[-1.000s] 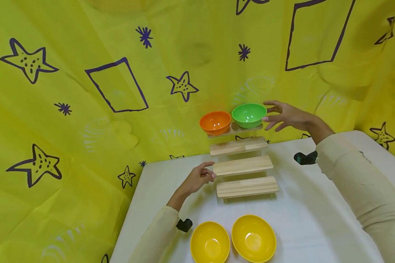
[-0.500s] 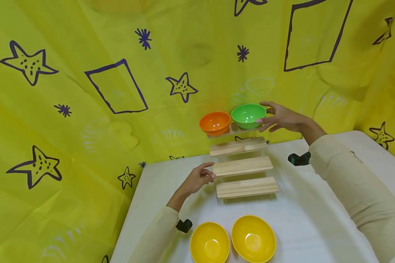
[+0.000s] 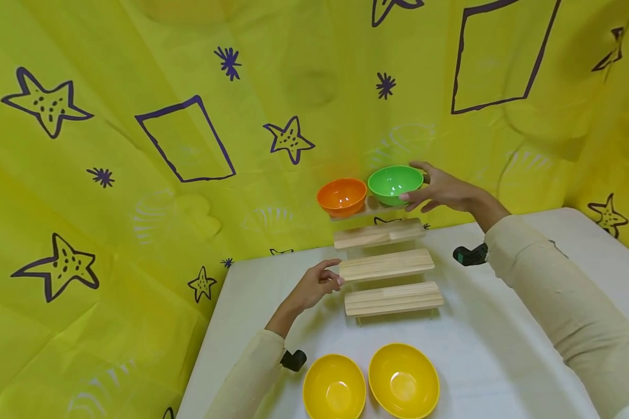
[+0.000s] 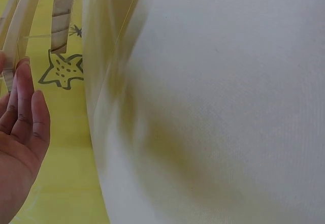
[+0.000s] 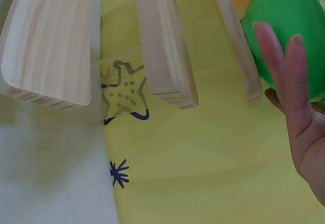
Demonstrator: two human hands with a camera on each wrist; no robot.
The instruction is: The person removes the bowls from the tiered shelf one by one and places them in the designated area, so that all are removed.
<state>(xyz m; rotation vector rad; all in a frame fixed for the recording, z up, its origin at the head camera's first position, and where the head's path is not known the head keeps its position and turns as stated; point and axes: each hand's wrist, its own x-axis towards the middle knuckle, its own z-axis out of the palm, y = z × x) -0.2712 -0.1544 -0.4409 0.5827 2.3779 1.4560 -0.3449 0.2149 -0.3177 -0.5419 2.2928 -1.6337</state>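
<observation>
Green bowl (image 3: 395, 181) on right end of top step (image 3: 374, 205), right hand (image 3: 445, 189) spread around its right side. Orange bowl (image 3: 342, 199) on left end. Left hand (image 3: 313, 286) at left end of third step (image 3: 387, 265); whether pinching, cannot tell. Two yellow bowls (image 3: 335, 387) upright on table (image 3: 487, 349).

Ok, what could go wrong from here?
1. The right hand has its fingers at the green bowl; a leftward nudge could knock it into the orange bowl close beside it.
2. The orange bowl sits at the left end of the narrow top plank, so a push might send it off.
3. The left hand is at the end of a lower plank; a bump there could jostle both bowls.
</observation>
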